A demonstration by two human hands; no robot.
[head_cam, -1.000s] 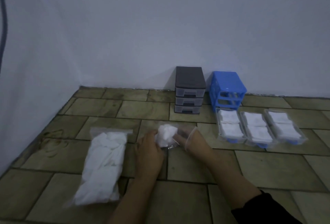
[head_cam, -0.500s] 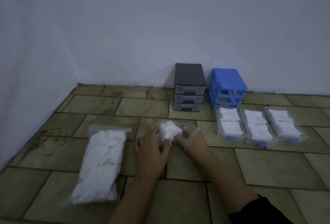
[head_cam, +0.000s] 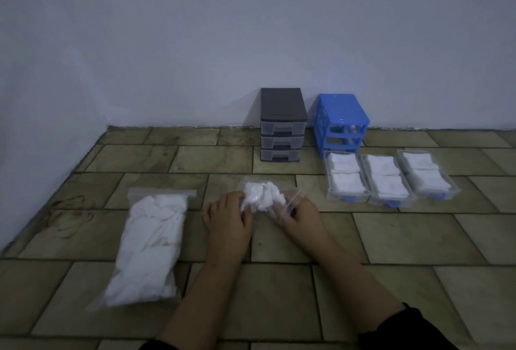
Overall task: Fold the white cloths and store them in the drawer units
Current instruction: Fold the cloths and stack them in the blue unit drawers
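**Getting the crumpled cloths out of the small bag**

Tiled floor meets a plain pale wall across the middle of the head view, and all the work sits on the tiles (head_cam: 279, 288) in dim light.

At centre frame, the left hand (head_cam: 227, 224) and the right hand (head_cam: 300, 217) both pinch a small clear bag (head_cam: 290, 199) holding a crumpled white cloth (head_cam: 261, 196), fingers curled into the plastic on either side. My reading is that the bag is being opened or the cloth worked free. One hand should anchor the plastic while the other draws the cloth out by a single corner, so it comes loose rather than bunched, then lays flat for folding.

At lower left lies a large sealed bag of white cloths (head_cam: 152, 243), just beside the left forearm. At right of centre, three clear drawers (head_cam: 389, 179) sit side by side on the floor, each already holding folded cloths. Behind them stands the blue drawer frame (head_cam: 342, 123), with the grey drawer unit (head_cam: 282, 123) to its left against the wall.

Bare tiles between the forearms and toward the bottom of the frame give folding room; the drawers' near edges are close to the right hand, so sweeps that way should stay short.
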